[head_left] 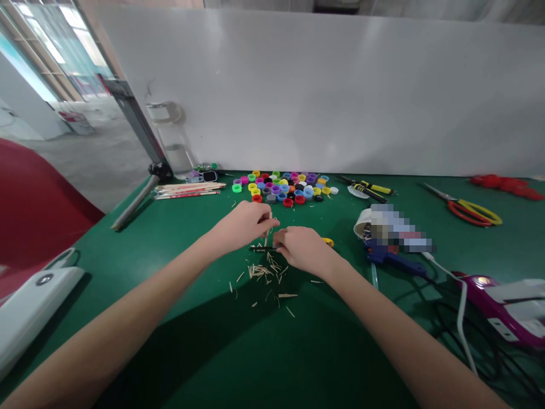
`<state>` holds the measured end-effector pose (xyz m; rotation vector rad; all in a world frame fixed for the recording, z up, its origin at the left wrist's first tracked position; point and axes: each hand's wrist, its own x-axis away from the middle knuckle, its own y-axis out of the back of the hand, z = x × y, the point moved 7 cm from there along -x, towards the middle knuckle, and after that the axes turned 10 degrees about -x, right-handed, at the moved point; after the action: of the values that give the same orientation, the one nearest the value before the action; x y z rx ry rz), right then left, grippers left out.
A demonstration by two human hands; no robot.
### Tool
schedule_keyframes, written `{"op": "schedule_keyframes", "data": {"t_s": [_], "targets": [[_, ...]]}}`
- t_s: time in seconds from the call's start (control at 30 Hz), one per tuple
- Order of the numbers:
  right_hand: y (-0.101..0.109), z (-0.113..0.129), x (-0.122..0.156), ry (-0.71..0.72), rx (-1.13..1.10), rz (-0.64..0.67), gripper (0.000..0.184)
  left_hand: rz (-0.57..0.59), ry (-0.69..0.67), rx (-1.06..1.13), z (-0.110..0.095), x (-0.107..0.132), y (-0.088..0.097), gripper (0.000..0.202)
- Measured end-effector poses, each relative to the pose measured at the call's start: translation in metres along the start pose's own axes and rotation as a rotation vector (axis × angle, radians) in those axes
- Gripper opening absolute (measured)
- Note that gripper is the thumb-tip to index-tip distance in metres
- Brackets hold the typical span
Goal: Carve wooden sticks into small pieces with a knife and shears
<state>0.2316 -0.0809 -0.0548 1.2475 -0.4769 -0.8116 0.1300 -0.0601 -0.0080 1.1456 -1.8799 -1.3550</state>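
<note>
My left hand's pinching a thin stick running down to a dark tool, gripped sideways in my right hand, tip left. Shavings this side, colourful caps beyond.

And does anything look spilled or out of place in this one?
Yes: pale, thin, wood-like slivers lie strewn on the green tabletop, mostly on the near side of the bare left hand and bare right hand. They look odd because they form a loose, uneven scatter, though they may simply be cuttings. Nothing looks plainly damaged.
</note>
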Motion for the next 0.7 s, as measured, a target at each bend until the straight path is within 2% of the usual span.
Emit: {"op": "schedule_keyframes", "data": {"t_s": [0.27, 0.5, 0.7], "targets": [[-0.004, -0.013, -0.001, 0.038, -0.299, 0.033, 0.011, 0.065, -0.154, 0.000, -0.002, 0.000, 0.002, 0.033], [-0.002, -0.009, 0.008, 0.102, -0.260, -0.021, 0.011, 0.125, -0.181, 0.090, 0.006, -0.002, 0.002, 0.030], [0.005, -0.003, 0.013, 0.166, -0.165, -0.045, 0.009, 0.086, -0.153, 0.040, 0.006, -0.003, 0.003, 0.030]]}}
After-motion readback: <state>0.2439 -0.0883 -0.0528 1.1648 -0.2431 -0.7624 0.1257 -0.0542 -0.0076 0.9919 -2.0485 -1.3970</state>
